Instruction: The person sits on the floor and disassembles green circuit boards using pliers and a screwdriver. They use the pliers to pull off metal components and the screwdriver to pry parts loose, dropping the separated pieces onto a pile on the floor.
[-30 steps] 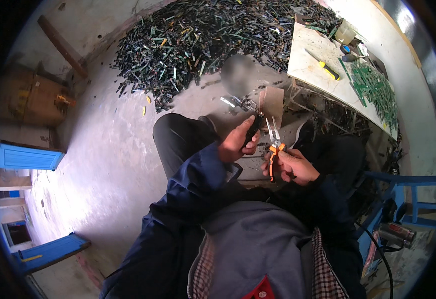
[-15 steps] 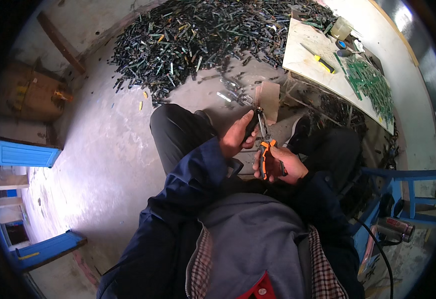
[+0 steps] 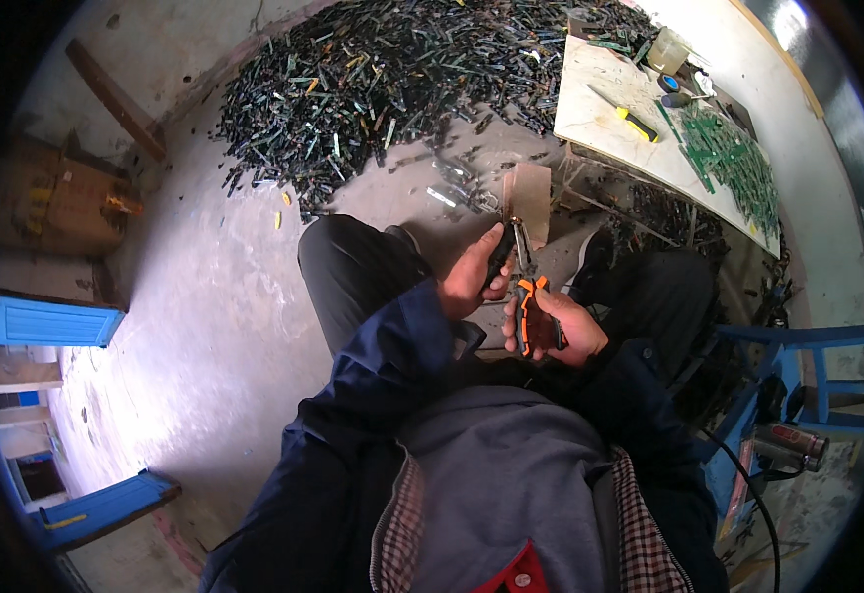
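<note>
My left hand [image 3: 469,278] is closed around a dark, narrow strip-like piece [image 3: 499,255], with the thumb along its side. In my right hand [image 3: 575,330] is a pair of pliers [image 3: 525,314] with orange and black handles. The pliers' metal jaws point away from me and meet the far end of the dark piece; whether they grip it, I cannot tell. Both hands are between my bent knees, above the floor. Just beyond them stands a brown block [image 3: 528,203], with small shiny metal bits [image 3: 444,196] lying to its left.
A large heap of dark strips [image 3: 353,94] covers the far floor. At right, a pale board [image 3: 590,104] bears a yellow-handled knife [image 3: 638,125] and green strips [image 3: 729,158]. A blue stool [image 3: 798,341], a heat gun [image 3: 788,445] and its black cable lie near my right side.
The whole view has shifted slightly. My hands, the pliers and the dark piece keep nearly the same pose.
</note>
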`<state>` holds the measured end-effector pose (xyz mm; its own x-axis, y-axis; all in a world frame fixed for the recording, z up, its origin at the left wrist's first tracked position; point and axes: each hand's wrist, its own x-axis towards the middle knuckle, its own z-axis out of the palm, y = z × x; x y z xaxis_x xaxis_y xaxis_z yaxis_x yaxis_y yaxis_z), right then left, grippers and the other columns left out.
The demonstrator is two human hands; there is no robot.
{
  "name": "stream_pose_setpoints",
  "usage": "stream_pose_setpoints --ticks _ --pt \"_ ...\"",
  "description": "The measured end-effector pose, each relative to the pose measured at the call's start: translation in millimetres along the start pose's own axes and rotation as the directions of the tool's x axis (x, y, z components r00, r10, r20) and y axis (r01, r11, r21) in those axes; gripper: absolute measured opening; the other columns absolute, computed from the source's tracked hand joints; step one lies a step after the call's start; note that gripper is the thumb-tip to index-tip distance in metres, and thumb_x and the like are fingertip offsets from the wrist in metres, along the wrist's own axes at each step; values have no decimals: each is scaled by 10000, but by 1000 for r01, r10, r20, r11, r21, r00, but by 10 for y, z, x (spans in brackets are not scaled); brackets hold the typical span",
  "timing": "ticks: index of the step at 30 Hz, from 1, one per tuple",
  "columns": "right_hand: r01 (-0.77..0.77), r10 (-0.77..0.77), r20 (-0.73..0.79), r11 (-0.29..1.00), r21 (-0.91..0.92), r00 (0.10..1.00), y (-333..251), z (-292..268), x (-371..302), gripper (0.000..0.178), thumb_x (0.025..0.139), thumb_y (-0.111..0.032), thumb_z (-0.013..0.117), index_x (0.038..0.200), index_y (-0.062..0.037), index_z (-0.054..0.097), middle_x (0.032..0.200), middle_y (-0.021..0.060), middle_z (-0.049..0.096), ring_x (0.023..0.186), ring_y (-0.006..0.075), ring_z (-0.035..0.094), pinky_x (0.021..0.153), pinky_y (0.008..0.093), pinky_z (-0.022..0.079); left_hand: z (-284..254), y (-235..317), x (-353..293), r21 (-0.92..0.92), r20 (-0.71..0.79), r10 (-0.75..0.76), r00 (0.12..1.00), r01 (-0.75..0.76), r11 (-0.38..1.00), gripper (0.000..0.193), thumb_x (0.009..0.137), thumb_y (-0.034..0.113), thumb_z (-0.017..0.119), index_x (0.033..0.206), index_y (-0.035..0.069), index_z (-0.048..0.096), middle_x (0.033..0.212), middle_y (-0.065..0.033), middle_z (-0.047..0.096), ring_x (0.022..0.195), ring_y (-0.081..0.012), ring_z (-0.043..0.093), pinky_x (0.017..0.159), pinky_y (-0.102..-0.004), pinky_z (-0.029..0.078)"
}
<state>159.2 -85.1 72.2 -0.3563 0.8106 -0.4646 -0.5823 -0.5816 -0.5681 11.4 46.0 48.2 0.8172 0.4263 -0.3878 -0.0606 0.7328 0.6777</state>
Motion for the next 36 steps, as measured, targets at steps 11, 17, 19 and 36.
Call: stream_pose_setpoints --ticks 11,17,19,36 --pt "32 -32 4 999 20 999 25 35 38 448 1004 -401 337 1088 -22 561 885 111 663 748 200 667 497 240 472 -24 -27 48 -53 -5 -24 1000 24 998 549 968 551 302 717 90 463 529 9 367 392 -108 264 399 -256 222" --pt "66 -68 -27 996 -62 997 61 -99 59 429 994 -409 372 1062 -32 564 859 104 658 716 190 659 470 229 448 -76 -37 64 -69 80 29 996 -23 997 552 971 551 279 699 102 449 512 4 367 375 -109 269 395 -257 219" --pt "65 -65 0 998 -25 998 57 -90 44 431 993 -414 372 1061 -34 563 860 103 658 717 189 659 467 226 442 -60 -39 55 -90 91 32 995 -23 996 551 983 534 248 698 102 438 501 -3 368 368 -111 276 386 -253 216" --pt "316 -571 -300 737 -597 765 -296 -282 -30 329 949 -289 460 1034 10 568 774 53 612 632 83 554 574 217 421 -74 -8 79 -153 136 -36 990 57 987 572 976 552 265 679 100 450 488 4 351 365 -117 259 414 -257 238"
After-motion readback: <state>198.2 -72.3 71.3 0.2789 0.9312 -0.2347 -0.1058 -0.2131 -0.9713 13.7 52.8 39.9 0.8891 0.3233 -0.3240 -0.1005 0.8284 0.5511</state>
